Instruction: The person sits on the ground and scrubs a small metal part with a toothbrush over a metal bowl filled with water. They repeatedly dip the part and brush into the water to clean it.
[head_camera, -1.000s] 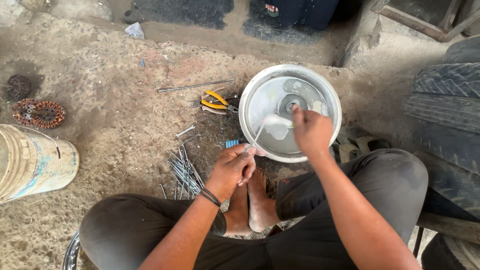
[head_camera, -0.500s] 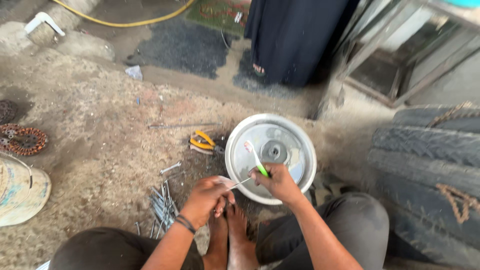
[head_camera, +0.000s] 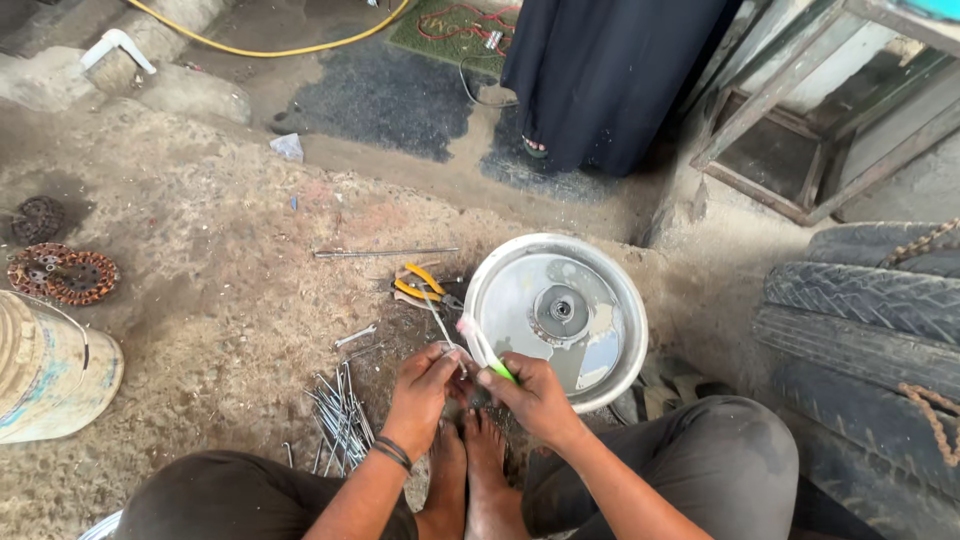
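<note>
The right hand (head_camera: 535, 400) pinches a green-and-white toothbrush (head_camera: 483, 350), bristles toward 11 o'clock. The left hand (head_camera: 420, 385) closes on a thin spoke (head_camera: 436, 318) whose lower end hides between the fingers. Both meet over bare feet (head_camera: 470, 470). At 1 o'clock lies a metal pan (head_camera: 555, 315), its near rim touching the right hand. Loose spokes (head_camera: 340, 415) lie at 9 o'clock, pliers (head_camera: 420, 285) at 12. Tyres (head_camera: 870, 330) crowd 3 o'clock; bare ground opens leftward.

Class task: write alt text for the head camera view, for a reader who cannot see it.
A seated person's left hand and right hand meet over bare feet, the right holding a green-and-white toothbrush. A round metal pan lies ahead on dusty ground, with yellow-handled pliers and loose spokes nearby.
</note>
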